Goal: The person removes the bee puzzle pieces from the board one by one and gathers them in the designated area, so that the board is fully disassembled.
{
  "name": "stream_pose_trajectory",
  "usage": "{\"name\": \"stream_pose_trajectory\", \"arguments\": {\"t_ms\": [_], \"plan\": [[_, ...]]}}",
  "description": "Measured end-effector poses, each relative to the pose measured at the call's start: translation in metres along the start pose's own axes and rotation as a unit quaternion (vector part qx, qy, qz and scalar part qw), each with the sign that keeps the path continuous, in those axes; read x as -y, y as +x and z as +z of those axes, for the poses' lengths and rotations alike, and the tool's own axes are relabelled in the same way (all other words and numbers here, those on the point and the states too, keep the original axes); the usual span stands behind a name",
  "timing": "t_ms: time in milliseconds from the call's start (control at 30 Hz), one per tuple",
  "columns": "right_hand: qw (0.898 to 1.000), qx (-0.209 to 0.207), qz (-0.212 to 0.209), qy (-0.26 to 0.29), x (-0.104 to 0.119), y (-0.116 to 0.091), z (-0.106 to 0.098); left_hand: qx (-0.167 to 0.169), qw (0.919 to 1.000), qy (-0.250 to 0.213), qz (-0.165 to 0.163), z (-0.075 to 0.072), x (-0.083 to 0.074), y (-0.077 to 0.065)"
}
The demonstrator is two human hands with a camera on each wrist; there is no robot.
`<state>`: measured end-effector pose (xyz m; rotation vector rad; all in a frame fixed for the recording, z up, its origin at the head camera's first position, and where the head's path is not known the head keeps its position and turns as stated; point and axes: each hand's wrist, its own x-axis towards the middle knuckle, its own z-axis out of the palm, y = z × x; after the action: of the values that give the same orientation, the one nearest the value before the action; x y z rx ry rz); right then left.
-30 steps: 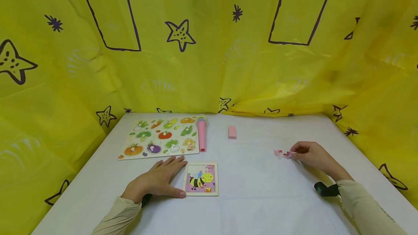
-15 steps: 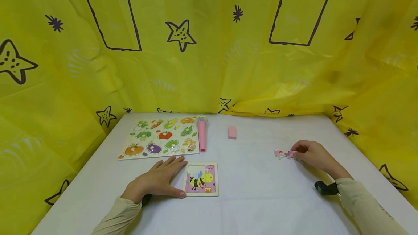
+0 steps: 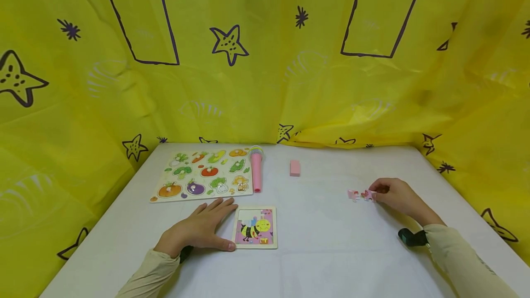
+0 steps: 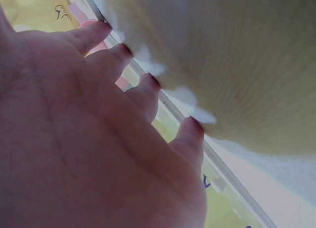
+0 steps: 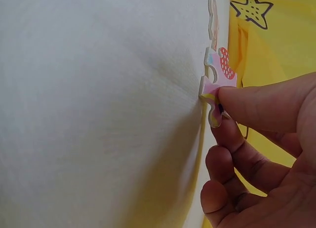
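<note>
1. The small jigsaw piece [image 5: 210, 92] is at the person's right, low against the counter [image 3: 314, 261]. The right hand [image 3: 397, 199] pinches it between thumb and forefinger, the other fingers curled below. I can't tell if it is fully lifted.
2. Right by it sits a dotted piece [image 5: 226, 62]; whether the two touch, I can't make out. A farther piece [image 3: 353, 195] lies just beyond.
3. The pinch looks like the weak point to me: the piece is thin and held near its edge, so it could slip or flip over. Bunched this close, the neighbours could get nudged aside or dragged along.
4. Well to the left is the puzzle frame [image 3: 275, 229], holding a bee picture [image 3: 258, 230] with a pale, unfilled-looking patch at its upper left. The left hand [image 3: 200, 226] lies beside it, fingers straight and spread, gripping nothing, thumb tip at the near corner. A careless push there might shift the frame.
5. Behind that, the vegetable board [image 3: 227, 174] carries its shapes, among them a tomato [image 3: 209, 171], an eggplant [image 3: 195, 187] and a pumpkin [image 3: 169, 190].
6. A pink microphone [image 3: 256, 171] runs along its right edge; a pink block [image 3: 294, 168] stands apart.
</note>
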<state>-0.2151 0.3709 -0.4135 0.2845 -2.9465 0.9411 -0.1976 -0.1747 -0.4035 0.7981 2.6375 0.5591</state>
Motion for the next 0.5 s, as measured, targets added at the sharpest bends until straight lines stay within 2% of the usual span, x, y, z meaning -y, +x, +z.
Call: {"name": "stream_pose_trajectory", "arguments": {"t_ms": [500], "plan": [[1.000, -0.006, -0.007, -0.019, -0.0002, 0.0041, 0.0030, -0.004, 1.0000, -0.001, 0.005, 0.0006, 0.0011, 0.0000]]}}
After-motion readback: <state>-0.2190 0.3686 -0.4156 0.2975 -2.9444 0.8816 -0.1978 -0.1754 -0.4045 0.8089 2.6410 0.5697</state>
